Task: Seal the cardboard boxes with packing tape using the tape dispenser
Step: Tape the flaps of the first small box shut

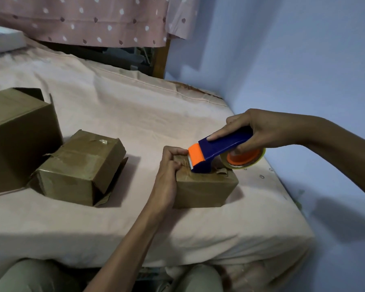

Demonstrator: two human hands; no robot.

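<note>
R hand [259, 131] grips dispenser [217, 151]; L hand [169, 165] prob. pinches box [204, 186].

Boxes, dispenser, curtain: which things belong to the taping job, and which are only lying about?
For the job: small box, tape dispenser, left hand, right hand, middle box, large box.
Lying about: dotted curtain, pink bedsheet.

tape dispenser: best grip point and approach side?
Probably the blue handle of the tape dispenser, taken from the right and above, as the right hand holds it now. The handle is the long bar; the serrated orange end faces left toward the small box, and the tape roll hangs beneath.
</note>
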